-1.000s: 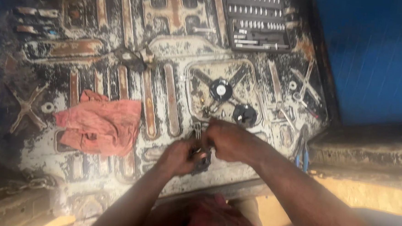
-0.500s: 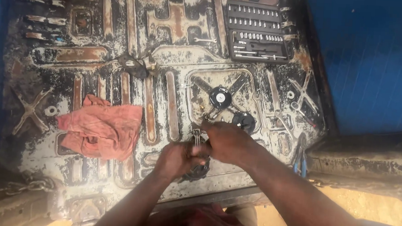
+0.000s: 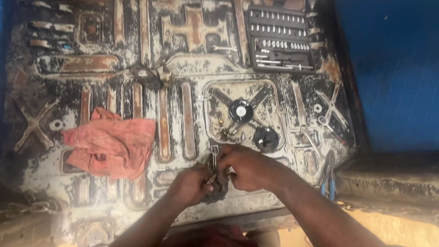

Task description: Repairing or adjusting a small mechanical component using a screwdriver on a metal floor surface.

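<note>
Both hands (image 3: 221,176) lower now on rusty ribbed panel (image 3: 180,111), blue walls (image 3: 407,73).

Panel (image 3: 190,112): stamped metal, rusty, paint flaked, rough.
Rag (image 3: 109,145), 9 o'clock: red cloth, matt.
Socket case (image 3: 281,39), 1 o'clock: black plastic.

Single head-worn view, looking steeply down, close over the hands, onto worn metal panel (image 3: 180,111)

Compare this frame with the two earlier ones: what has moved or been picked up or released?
Nothing taken up or let go. Both the left hand and right hand stay closed together on the same small metal part at the panel's near edge. The red rag, socket set and two black round parts lie where they were.
</note>
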